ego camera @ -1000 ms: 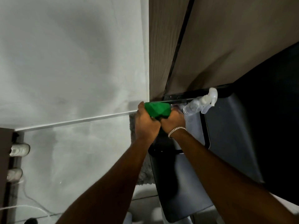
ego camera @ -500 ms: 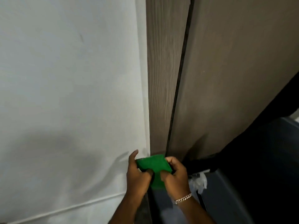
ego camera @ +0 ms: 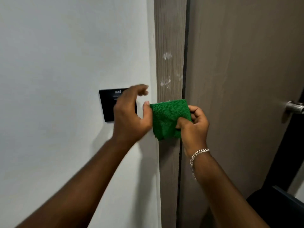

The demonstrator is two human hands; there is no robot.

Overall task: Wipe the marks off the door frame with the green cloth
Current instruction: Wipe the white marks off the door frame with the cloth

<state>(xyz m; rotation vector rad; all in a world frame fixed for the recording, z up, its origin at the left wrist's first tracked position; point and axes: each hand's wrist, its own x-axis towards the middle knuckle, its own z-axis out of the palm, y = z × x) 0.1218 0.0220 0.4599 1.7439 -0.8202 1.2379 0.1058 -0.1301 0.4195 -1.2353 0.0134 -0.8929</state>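
Right hand [ego camera: 194,127] pinched the folded green cloth [ego camera: 170,118] between thumb and fingers, held over the door frame [ego camera: 169,38], contact with the wood not clear. Left hand [ego camera: 131,116] spread open beside it, thumb touching the cloth's left edge, gripping nothing, in front of a black wall panel [ego camera: 107,106]. White marks [ego camera: 166,69] sat higher on the frame, unwiped. Risk: the loose fold could slip or bunch under pressure, smearing rather than lifting; a stray pass might reach the wall [ego camera: 65,55].
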